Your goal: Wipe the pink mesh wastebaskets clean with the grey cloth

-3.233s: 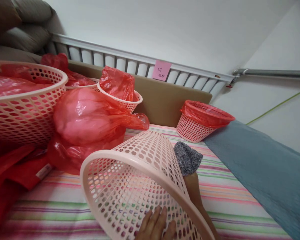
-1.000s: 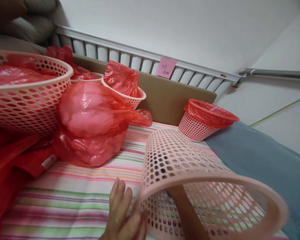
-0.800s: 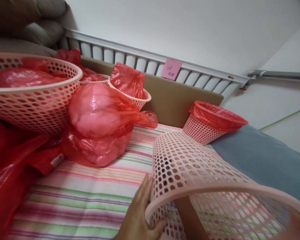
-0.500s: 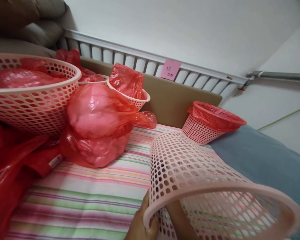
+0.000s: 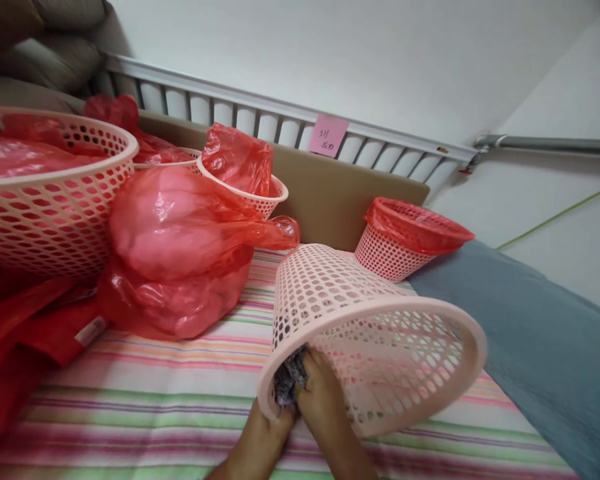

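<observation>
Closed around a bunched grey cloth point(image 5: 290, 379), the right hand point(image 5: 324, 390) reaches inside the mouth of a pale pink basket point(image 5: 400, 304). With the left hand point(image 5: 274, 427) the person grips its rim at the left side; most of those fingers are hidden, so I cannot tell how fully they are bent. This basket lies on its side on the striped sheet point(image 5: 155, 393), away from the far edge, its mouth toward the person. As I judge, the work on it is under way and not finished: the cloth is just inside the rim, close to the inner wall. Which parts are done, I cannot tell.

Toward the sheet's left edge lies loose red plastic point(image 5: 30, 333); behind it are a large basket point(image 5: 55, 217) with red bagging inside and a full red bag point(image 5: 180, 227). Along the right edge is a blue-grey cover point(image 5: 520, 333). At the far edge, 1 small basket point(image 5: 250, 198) holds a red bundle point(image 5: 237, 160); near the far right corner stands a red-topped basket point(image 5: 390, 252). Whether these 3 also wait for the cloth, I cannot say. Farthest, behind a tan panel point(image 5: 330, 200), a white radiator point(image 5: 200, 110) carries 1 pink note point(image 5: 329, 135).
</observation>
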`<state>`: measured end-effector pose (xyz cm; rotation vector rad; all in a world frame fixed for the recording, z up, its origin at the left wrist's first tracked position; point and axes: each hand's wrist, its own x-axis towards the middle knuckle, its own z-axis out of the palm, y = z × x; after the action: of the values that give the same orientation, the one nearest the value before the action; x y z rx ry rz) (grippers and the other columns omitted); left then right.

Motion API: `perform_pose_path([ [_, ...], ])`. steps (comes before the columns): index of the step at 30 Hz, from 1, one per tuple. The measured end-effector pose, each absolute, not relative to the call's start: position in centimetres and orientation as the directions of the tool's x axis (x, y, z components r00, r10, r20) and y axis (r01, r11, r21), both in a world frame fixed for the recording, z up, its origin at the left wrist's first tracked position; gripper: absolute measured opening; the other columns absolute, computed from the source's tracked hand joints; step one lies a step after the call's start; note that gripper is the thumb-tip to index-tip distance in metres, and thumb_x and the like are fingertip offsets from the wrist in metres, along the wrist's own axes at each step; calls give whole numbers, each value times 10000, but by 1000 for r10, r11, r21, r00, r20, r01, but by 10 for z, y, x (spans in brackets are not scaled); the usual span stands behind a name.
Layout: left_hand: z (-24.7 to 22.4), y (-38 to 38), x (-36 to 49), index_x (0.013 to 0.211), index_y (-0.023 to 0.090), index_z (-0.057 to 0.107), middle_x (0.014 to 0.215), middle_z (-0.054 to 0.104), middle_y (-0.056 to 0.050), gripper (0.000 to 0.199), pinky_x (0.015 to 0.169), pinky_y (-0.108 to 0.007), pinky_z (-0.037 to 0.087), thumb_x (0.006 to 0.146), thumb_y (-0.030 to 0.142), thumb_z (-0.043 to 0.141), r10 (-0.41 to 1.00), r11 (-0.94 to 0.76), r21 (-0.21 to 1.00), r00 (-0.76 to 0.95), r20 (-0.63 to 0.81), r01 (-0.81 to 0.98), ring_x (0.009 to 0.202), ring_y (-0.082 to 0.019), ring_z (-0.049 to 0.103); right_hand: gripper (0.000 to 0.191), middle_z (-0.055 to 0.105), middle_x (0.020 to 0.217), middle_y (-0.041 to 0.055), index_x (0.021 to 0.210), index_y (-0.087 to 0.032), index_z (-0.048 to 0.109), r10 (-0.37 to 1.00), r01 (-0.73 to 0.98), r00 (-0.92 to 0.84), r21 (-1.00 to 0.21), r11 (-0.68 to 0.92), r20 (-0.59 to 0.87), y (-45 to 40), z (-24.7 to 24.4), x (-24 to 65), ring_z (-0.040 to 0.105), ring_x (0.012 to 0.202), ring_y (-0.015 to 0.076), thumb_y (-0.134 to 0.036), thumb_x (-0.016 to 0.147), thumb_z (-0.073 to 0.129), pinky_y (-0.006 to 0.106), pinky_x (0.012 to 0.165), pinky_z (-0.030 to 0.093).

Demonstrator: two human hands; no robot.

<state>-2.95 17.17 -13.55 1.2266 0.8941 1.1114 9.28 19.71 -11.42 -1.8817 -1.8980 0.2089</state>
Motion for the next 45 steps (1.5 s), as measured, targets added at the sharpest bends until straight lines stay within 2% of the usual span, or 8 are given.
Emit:
perform_pose_path([
  [4,-117,178,-44,1127,115,586,1124,647,-99,349,997,-369,402,841,298,504,948,-18,995,316,48,-97,1066,-244,572,432,624,984,111,920,-162,652,980,984,89,-171,-58,178,205,-113,106,537,935,265,4,632,377,348,801,412],
  [8,-111,179,-51,1245,153,516,1115,657,-78,440,978,-365,418,831,299,536,947,-42,997,314,62,-69,1058,-243,577,428,626,958,114,950,-168,650,966,988,130,-112,-107,224,206,-117,105,540,904,255,1,655,391,327,766,400],
  [13,-130,175,-38,1287,163,469,1282,553,-92,523,1033,-367,372,815,362,576,936,-42,981,337,105,-189,1157,-246,522,399,629,987,114,978,-158,646,959,967,146,-238,-87,243,205,-123,97,547,951,253,-44,657,436,316,797,420],
  [22,-134,167,-31,1430,167,206,1495,228,-108,666,1137,-412,151,879,422,479,895,-65,964,413,171,-258,1378,-231,177,408,640,1039,89,1088,-176,598,927,805,151,-587,87,344,200,-133,86,571,989,228,-171,712,439,323,842,453],
  [27,-125,169,-43,1435,161,191,1502,203,-89,639,1140,-419,149,905,419,439,920,-19,989,384,76,-150,1387,-232,110,491,594,1106,127,1138,-141,583,961,890,36,-446,93,273,195,-123,82,533,1025,237,-89,669,446,334,892,413],
  [32,-106,176,-55,1401,182,303,1433,374,-64,562,1108,-387,264,906,403,451,919,-35,997,389,60,-70,1328,-245,316,501,612,1043,105,1081,-188,625,974,981,75,-191,-34,215,204,-116,104,530,967,232,-4,674,396,316,837,389],
  [35,-97,176,-60,1392,207,325,1370,470,-62,569,1089,-378,294,884,395,500,914,-77,995,394,94,-59,1272,-251,406,431,629,952,103,1040,-189,638,959,975,193,-147,-165,208,212,-118,119,546,898,227,-33,728,386,300,755,390],
  [45,-126,171,-31,1388,183,332,1447,352,-79,595,1124,-377,224,869,410,513,921,-23,945,360,147,-327,1325,-238,324,376,631,1014,91,1039,-151,598,954,747,224,-663,-38,198,209,-120,90,564,979,225,-180,706,426,304,840,421],
])
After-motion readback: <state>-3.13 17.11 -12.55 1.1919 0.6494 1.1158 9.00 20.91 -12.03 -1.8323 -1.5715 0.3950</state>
